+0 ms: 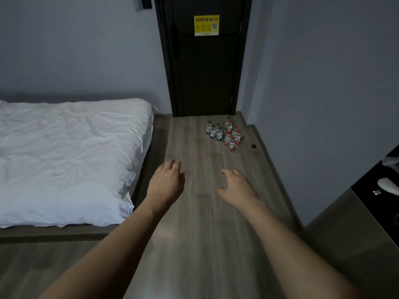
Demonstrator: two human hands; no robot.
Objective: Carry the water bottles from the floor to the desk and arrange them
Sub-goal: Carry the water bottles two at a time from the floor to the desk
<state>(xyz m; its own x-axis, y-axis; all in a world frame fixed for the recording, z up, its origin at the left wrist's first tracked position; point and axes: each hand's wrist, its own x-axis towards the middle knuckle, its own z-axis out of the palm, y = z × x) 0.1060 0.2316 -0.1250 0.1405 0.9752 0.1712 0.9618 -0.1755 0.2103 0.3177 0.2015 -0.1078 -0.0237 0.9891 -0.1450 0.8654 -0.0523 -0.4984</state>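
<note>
1. Ten or so water bottles, exact count uncertain at this range; all upright on the floor, close to its far edge, just before the dark door and toward the right wall. Two clusters, near each other: green-capped on the left, red-capped on the right.
2. Left hand: stretched forward over the floor, palm down, fingers loosely curled and slightly parted, holding nothing.
3. Right hand: likewise extended, thumb apart from relaxed, bent fingers, holding nothing.
4. Both hands well apart from the bottles; none yet lifted.
5. Bed with white duvet along the floor's left edge.
6. Dark surface at the right edge of view, possibly the desk; identity not certain. Pale items on it, too cropped to name.
7. Yellow Wi-Fi notice on the door. Small dark round object on the floor right of the red-capped cluster; nature unclear.
8. Step in hand, by judgement: approach to the bottles, first pickup pending.
9. Next move, by judgement: walking up, crouching low, gripping bottles round the body without toppling close-packed neighbours.
</note>
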